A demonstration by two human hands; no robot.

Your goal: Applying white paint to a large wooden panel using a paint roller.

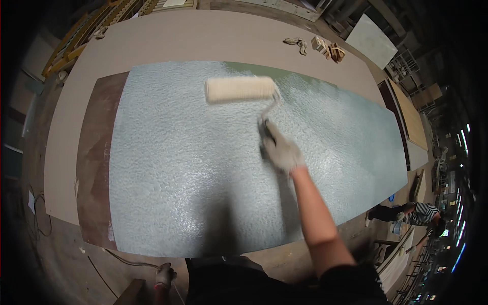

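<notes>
My right hand point(282, 152), in a pale work glove, is wrapped round the dark handle of a paint roller point(240, 89). The roller has a thick cream sleeve and a bent wire frame, and lies across the far part of a large board. Pale blue, wet-looking coating point(168, 147) covers most of that board; a green patch point(249, 67) shows along the far edge. Low at the left, beyond the board's near edge, hangs my gloved left hand point(164, 276) with its fingers curled. A thin cord point(133, 263) runs up to this hand; whether the fingers grip it is unclear.
A brown strip point(96, 157) borders the coated board on the left. Beneath lies a larger beige panel point(168, 33), with crumpled gloves point(296, 43) and small wooden blocks point(328, 49) on its far part. At the right, another person point(418, 213) in a striped top bends near a bucket point(397, 227).
</notes>
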